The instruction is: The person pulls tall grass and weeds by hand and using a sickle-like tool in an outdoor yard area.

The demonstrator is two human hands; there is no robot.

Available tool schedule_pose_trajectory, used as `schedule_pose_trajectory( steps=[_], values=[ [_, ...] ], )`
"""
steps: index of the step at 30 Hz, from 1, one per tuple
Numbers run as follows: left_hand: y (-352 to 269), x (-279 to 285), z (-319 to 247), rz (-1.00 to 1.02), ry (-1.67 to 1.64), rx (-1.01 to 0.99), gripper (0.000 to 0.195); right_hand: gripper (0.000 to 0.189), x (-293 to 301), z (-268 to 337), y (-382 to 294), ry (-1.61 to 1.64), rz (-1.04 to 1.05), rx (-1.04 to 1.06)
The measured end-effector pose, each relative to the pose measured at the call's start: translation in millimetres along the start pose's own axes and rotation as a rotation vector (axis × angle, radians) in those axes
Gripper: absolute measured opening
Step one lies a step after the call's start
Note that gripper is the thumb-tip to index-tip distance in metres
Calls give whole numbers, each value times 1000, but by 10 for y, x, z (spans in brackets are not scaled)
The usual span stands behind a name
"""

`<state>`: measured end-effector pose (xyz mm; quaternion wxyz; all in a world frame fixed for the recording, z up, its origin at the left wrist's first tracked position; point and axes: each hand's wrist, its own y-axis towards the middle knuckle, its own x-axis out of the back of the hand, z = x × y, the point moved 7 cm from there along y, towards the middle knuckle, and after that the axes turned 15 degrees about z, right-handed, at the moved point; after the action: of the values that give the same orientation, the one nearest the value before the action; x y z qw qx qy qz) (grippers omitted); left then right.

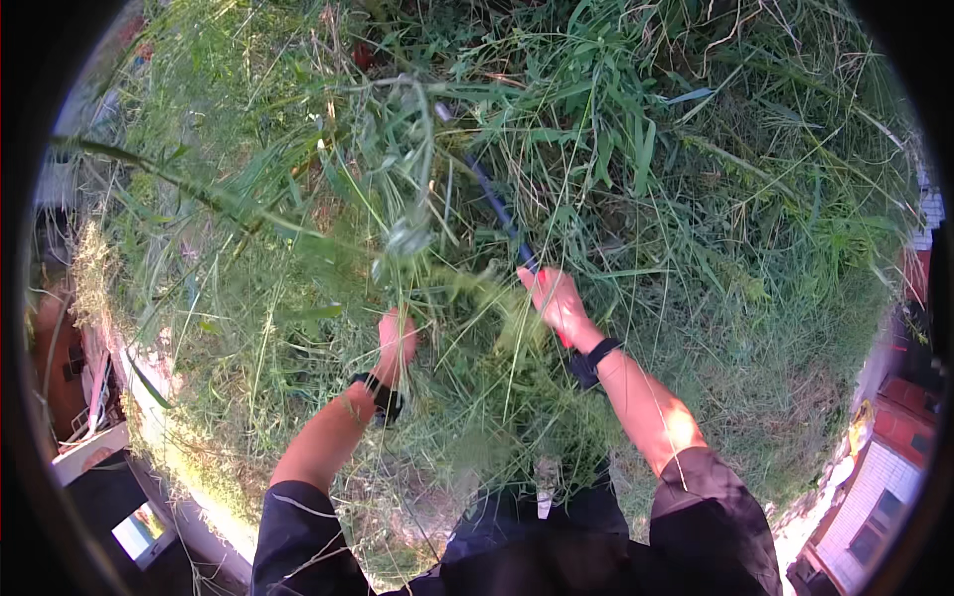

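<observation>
My right hand (557, 302) is closed around the red grip of a long hand tool. Its narrow dark blue shaft or blade (496, 200) runs up and to the left into the weeds, where leaves cover the far end. On the left, my left hand (396, 339) is shut around a bunch of long grass stems (406, 287). These stems rise above the fist, and some cross in front of the camera, blurred. Each wrist wears a dark band. Tall green weeds (596, 97) stand thickly around the tool.
Cut or flattened grass (775, 402) covers the ground at the right. A thick stem (149, 167) slants across the upper left, close to the camera. My dark-clothed legs (507, 521) show at the bottom. A white brick building (857, 506) stands at the lower right rim.
</observation>
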<state>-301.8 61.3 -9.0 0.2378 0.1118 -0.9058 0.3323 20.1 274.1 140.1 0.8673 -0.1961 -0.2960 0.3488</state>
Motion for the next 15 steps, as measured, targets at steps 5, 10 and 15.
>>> schedule_pose_trajectory(
  steps=[5, 10, 15],
  values=[
    [-179, 680, -31, -138, 692, -177, 23, 62, -81, 1035, 718, 312, 135, 112],
    [-321, 9, -1030, 54, 85, 165, 33, 51, 598, 1291, 1160, 555, 65, 124],
    [-265, 319, -549, 25, -19, -64, 38, 42, -394, -220, 28, 354, 374, -262]
  ],
)
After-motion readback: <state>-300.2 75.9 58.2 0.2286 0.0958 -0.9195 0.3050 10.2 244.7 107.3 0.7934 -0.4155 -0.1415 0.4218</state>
